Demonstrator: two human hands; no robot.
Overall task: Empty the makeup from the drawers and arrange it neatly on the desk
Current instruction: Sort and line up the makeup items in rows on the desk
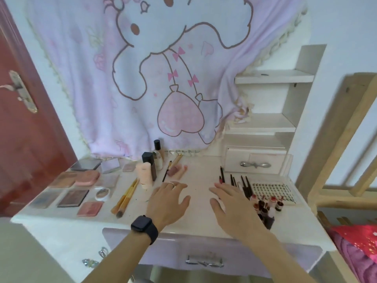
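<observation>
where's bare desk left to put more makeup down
Bare patch mid-desk, between the left hand and right hand, running back to the small drawer. Crowded: palettes far left, brushes, pencils and lipsticks right.

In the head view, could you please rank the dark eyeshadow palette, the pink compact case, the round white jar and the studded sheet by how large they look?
1. Studded sheet
2. Dark eyeshadow palette and pink compact case: too alike to rank; the case lies farther from the camera.
3. Round white jar

A home bedroom — white vanity desk (200, 205), cartoon blanket (155, 68) draped behind, red door (26, 129).
</observation>
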